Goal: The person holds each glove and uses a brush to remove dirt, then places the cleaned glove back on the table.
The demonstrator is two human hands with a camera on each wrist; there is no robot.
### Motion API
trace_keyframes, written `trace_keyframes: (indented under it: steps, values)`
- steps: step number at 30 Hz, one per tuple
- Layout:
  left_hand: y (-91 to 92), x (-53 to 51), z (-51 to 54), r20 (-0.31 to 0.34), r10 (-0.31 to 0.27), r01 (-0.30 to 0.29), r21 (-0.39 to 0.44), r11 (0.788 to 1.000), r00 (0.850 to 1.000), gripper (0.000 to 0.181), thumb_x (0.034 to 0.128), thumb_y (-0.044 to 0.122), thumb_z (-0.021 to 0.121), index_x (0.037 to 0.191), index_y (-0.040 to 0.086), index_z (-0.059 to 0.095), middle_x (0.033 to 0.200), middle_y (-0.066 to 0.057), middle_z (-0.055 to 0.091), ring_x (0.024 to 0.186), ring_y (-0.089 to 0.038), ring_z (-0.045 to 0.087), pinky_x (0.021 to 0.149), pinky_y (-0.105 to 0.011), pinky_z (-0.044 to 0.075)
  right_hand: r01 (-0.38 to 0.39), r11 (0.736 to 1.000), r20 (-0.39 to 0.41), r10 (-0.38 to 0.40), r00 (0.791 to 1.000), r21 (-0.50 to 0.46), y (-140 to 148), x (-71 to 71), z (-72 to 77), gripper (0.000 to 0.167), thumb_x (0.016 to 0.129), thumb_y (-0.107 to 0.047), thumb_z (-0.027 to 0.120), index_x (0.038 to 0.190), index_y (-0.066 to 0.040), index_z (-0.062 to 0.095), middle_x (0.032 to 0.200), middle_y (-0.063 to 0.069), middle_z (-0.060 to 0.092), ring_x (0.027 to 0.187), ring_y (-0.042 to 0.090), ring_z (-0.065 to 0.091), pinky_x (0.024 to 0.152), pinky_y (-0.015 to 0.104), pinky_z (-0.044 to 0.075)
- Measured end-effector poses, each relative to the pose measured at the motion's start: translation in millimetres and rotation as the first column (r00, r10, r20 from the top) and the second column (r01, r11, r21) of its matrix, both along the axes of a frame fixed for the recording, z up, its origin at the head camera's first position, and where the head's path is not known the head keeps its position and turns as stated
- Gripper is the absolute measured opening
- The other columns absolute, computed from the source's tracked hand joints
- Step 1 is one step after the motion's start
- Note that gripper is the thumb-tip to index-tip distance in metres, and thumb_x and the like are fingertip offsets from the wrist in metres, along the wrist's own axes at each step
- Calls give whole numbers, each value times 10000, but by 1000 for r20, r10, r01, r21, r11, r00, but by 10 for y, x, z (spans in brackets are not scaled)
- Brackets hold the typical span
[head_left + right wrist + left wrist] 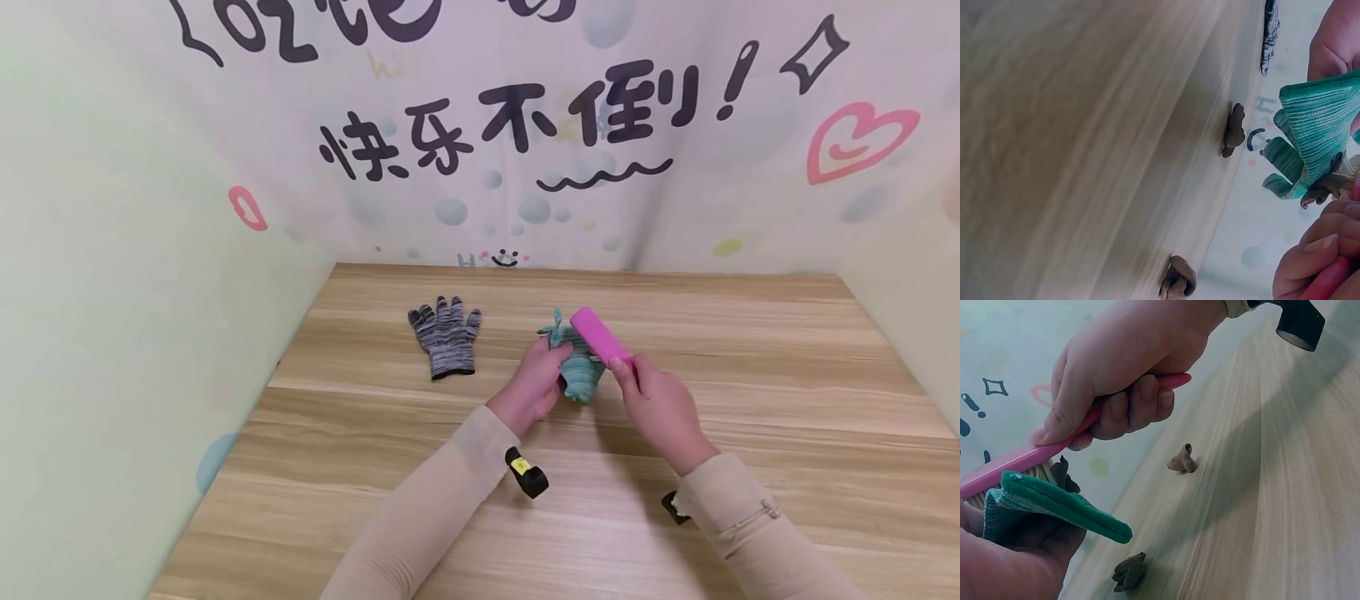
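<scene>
A green knitted glove (pixel 582 372) is held up off the table by my left hand (pixel 536 380), the thumb lying on its upper side. My right hand (pixel 664 410) grips a pink brush (pixel 598 333) by its handle. In the left wrist view the pale bristles (pixel 1036 472) rest against the glove, with a dark brown crumpled lump (pixel 1063 474) beside them at the cuff. Two more brown lumps lie on the table in that view, one farther off (pixel 1183 460) and one nearer (pixel 1129 572). Part of my left hand is hidden by the glove.
A grey-black knitted glove (pixel 450 337) lies flat on the wooden table (pixel 787 375), left of my hands. Behind the table hangs a white cloth (pixel 480 192) with printed writing. A pale wall (pixel 135 333) borders the left side.
</scene>
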State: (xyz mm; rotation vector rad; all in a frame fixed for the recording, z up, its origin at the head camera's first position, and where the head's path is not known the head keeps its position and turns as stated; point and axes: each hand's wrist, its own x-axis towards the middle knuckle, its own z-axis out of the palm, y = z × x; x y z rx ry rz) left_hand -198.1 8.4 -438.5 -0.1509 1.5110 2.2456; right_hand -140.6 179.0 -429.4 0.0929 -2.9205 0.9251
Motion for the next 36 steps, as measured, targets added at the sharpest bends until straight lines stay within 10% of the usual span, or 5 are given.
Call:
trace_keyframes:
  steps: [18, 30, 36]
  values:
    - [-17, 7, -10, 11, -27, 28, -10, 1000, 1000, 409, 1080, 134, 413, 1480, 48, 426, 1363, -161, 601, 1096, -176, 618, 916, -290, 571, 11, 1000, 20, -11, 1000, 12, 70, -24, -29, 558, 1078, -513, 335, 1009, -10, 567, 670, 71, 497, 557, 211, 446, 491, 301, 365]
    - [6, -10, -21, 59, 2, -1, -3, 1000, 998, 411, 1084, 168, 415, 1482, 69, 434, 1445, -141, 570, 1337, -265, 547, 1129, -423, 473, -7, 946, 162, 63, 985, -323, 31, 8, -15, 557, 1089, -467, 349, 1020, 39, 570, 723, 60, 489, 625, 183, 423, 505, 270, 361]
    - [11, -8, -17, 74, 14, -15, 9, 1000, 997, 393, 1069, 141, 428, 1456, 79, 456, 1436, -118, 580, 1332, -259, 554, 1133, -410, 471, -41, 967, 157, 82, 984, -251, 13, 12, -45, 544, 1096, -437, 345, 981, 35, 591, 686, 36, 451, 616, 177, 406, 514, 274, 361]
